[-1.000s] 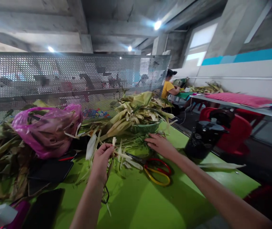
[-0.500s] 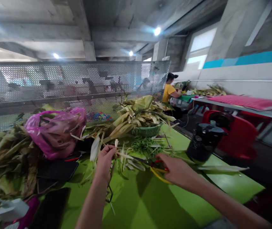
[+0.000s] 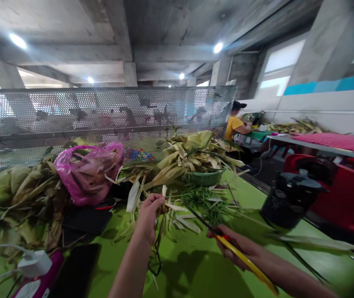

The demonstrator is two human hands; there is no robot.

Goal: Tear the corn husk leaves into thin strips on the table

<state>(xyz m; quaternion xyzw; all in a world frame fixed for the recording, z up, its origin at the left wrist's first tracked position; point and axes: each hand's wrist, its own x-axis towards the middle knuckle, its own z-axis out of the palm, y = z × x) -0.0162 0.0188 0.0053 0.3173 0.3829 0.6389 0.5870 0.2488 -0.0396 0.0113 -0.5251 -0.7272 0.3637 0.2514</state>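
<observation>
My left hand (image 3: 152, 213) pinches a pale corn husk piece (image 3: 164, 191), its short end standing up above the fingertips and loose strips hanging below. My right hand (image 3: 237, 244) is wrapped round a pair of scissors with red and yellow handles (image 3: 247, 261). Their dark blades point up and left toward the husk, apart from it. Husk scraps (image 3: 187, 223) lie on the green table (image 3: 202, 273) between the hands. Just beyond are thin green strands (image 3: 209, 203) and a green basket (image 3: 206, 177) heaped with corn husks (image 3: 189, 155).
At left are a pink plastic bag (image 3: 88, 174) of husks, a husk pile (image 3: 22, 194), a dark phone (image 3: 77, 267) and a white charger (image 3: 34, 263). A black container (image 3: 288, 200) stands at right. Behind rises a perforated metal screen (image 3: 102, 103); a person in yellow (image 3: 234, 124) sits beyond.
My right hand has drawn the scissors back from the husk, down and right, and their handles have turned. My left hand keeps its pinch. The whole view has shifted left.
</observation>
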